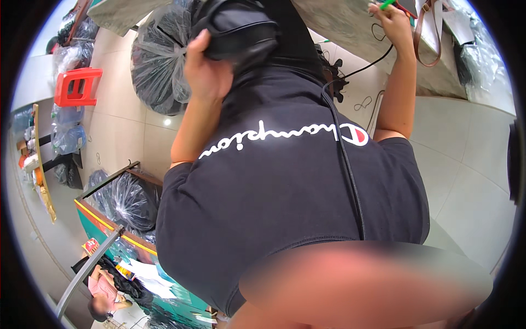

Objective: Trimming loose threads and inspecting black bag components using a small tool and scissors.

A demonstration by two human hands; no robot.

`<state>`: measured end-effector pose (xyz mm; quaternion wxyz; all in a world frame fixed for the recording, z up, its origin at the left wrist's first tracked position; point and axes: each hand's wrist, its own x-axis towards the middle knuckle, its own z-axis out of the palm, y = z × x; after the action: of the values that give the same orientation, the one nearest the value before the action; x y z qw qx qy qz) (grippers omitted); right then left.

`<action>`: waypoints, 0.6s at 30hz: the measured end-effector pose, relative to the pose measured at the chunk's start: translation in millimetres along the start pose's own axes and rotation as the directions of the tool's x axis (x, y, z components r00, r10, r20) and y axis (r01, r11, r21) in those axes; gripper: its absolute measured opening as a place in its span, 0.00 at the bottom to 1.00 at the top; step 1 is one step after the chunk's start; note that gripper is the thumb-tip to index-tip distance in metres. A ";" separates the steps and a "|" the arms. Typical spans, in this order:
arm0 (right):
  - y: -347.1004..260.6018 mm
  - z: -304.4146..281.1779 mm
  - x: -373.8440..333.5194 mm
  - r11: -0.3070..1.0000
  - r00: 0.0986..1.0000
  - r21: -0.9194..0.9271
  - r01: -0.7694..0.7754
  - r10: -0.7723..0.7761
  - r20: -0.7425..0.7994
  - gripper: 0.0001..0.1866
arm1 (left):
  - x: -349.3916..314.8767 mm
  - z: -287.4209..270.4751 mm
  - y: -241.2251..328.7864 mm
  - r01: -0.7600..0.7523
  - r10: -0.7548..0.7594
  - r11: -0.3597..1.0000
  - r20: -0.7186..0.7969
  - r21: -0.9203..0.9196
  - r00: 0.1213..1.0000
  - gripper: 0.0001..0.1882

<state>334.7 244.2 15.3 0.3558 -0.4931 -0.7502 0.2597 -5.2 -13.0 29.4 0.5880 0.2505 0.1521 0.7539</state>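
Observation:
A black leather bag, smeared by motion, is in my left hand near the top middle of the view, over my lap. My left thumb stands up along the bag's near side; the other fingers are mostly hidden behind it. At the upper right, my right hand is raised over a grey worktop. Its fingers close on a slim bright green item, cut off by the picture's edge, so its kind does not show. A brown leather strap hangs over the worktop's edge beside that hand.
A large plastic-wrapped black bundle stands on the floor to my left, with a red plastic stool farther out. Another wrapped bundle lies by a green table with papers. A person in pink is behind it. A black cable crosses my shirt.

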 end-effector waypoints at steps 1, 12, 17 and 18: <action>-20.9 6.2 -7.1 1.000 1.000 0.002 -0.003 0.003 0.002 0.08 | 0.0 3.8 -11.4 -0.014 0.018 0.998 -0.064 0.068 0.998 0.16; -183.1 74.4 -91.7 0.571 0.870 0.818 0.077 -0.439 0.224 0.09 | -3.5 15.8 -41.1 -0.177 0.187 0.882 0.022 0.437 0.982 0.11; -192.7 73.9 -94.5 0.570 0.852 0.770 0.287 -0.519 0.066 0.07 | -7.2 14.5 -39.0 -0.235 0.264 0.767 0.039 0.597 0.964 0.09; -183.0 87.2 -87.2 0.572 0.854 0.768 0.287 -0.516 0.065 0.07 | -6.2 14.5 -39.6 -0.232 0.260 0.769 0.040 0.595 0.965 0.09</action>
<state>187.0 90.9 73.2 0.4622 -0.0796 -0.7159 0.5172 36.1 -9.6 19.5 0.3725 0.4229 0.3597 0.7436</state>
